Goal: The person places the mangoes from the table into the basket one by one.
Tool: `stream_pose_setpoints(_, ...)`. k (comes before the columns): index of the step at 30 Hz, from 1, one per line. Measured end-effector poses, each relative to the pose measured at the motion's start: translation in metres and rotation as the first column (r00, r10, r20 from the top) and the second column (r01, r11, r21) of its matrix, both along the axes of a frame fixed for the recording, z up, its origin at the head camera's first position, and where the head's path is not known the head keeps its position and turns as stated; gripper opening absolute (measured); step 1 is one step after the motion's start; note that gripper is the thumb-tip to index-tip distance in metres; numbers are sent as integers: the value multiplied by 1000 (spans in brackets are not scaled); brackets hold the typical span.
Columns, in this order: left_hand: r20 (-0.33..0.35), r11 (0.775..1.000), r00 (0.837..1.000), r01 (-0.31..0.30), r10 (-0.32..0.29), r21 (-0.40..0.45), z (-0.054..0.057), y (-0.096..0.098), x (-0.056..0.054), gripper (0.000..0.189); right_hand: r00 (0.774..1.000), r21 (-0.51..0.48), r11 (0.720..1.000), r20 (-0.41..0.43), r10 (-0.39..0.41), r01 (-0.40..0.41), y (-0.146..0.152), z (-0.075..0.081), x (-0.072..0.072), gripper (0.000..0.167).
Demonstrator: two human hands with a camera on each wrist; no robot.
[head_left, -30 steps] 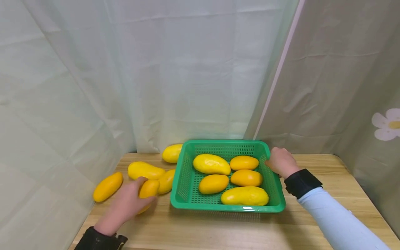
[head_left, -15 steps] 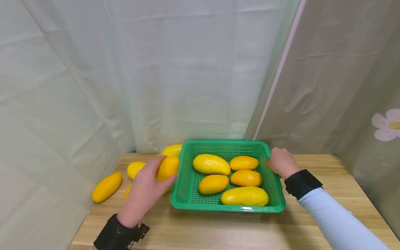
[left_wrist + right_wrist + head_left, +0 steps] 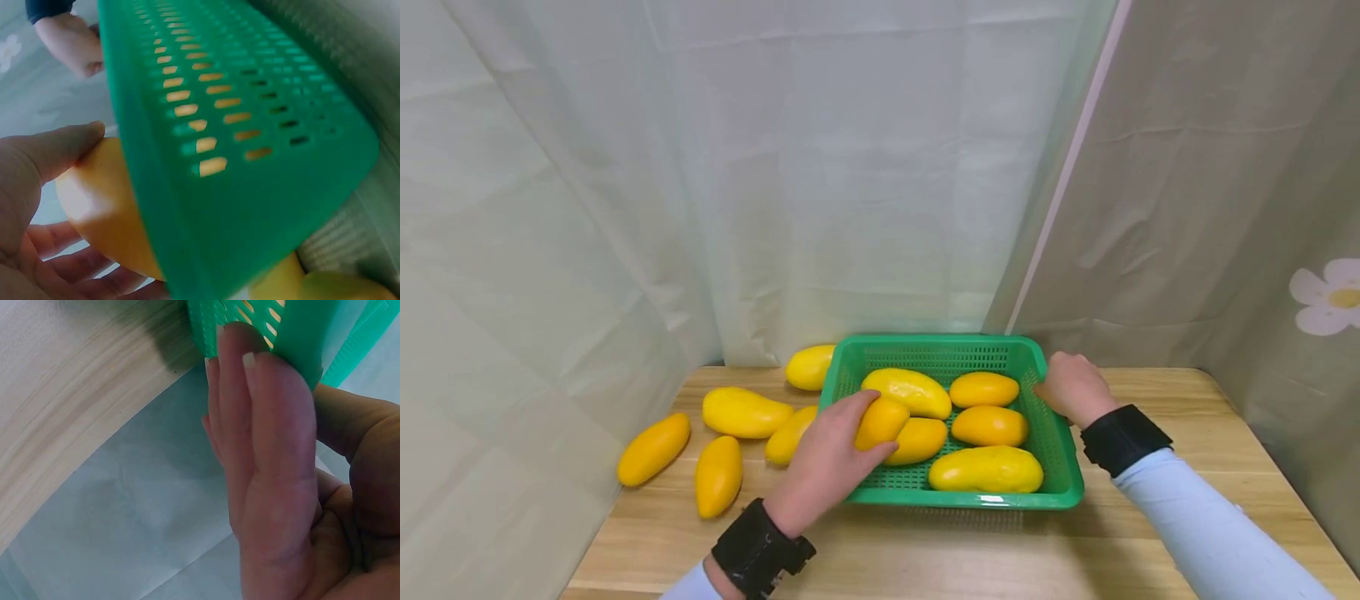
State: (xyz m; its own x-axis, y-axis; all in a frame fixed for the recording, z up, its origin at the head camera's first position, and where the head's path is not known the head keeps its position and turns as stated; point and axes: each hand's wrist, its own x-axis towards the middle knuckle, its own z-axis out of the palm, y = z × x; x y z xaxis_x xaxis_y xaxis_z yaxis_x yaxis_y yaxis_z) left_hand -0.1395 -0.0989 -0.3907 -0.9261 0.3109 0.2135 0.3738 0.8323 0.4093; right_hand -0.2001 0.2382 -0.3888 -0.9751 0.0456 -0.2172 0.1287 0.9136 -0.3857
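Basket [image 3: 955, 500], green perforated plastic, sits on wooden table [image 3: 940, 554]. Left hand [image 3: 827, 462] holds orange mango [image 3: 882, 423] over basket's left half, thumb and fingers curved round it. Right hand [image 3: 1077, 389] pinches basket's right rim, thumb inside, fingers pressed together along outer wall. Inside basket: three more mangoes [image 3: 990, 426] plus two larger yellow fruits [image 3: 987, 470]. Left of basket, on table: five loose fruits [image 3: 718, 477], nearest one just beside basket wall.
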Motion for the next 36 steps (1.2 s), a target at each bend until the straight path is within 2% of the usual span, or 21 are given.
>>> stream_pose_setpoints(5,67,997,995,78,-76,-21,-9,7,-2,64,1000,2,1000,-8,1,-1,0,1,0,23)
stream_pose_setpoints(11,178,986,975,148,-133,-72,-19,9,-3,66,1000,3,1000,-2,2,-2,-1,1,0,23)
stream_pose_setpoints(21,280,980,947,183,-156,-72,-28,7,-7,66,1000,5,1000,11,-8,8,-2,2,1,24)
stream_pose_setpoints(27,350,979,920,201,-174,-41,-31,6,-13,64,1000,-2,1000,18,-12,12,-2,2,1,22)
stream_pose_setpoints(33,394,976,901,215,-184,-34,-32,5,-14,58,1000,3,1000,2,-9,9,-1,-1,0,22)
stream_pose_setpoints(36,436,976,881,218,-186,-24,-31,6,-15,58,1000,4,1000,0,-12,12,0,-2,0,23)
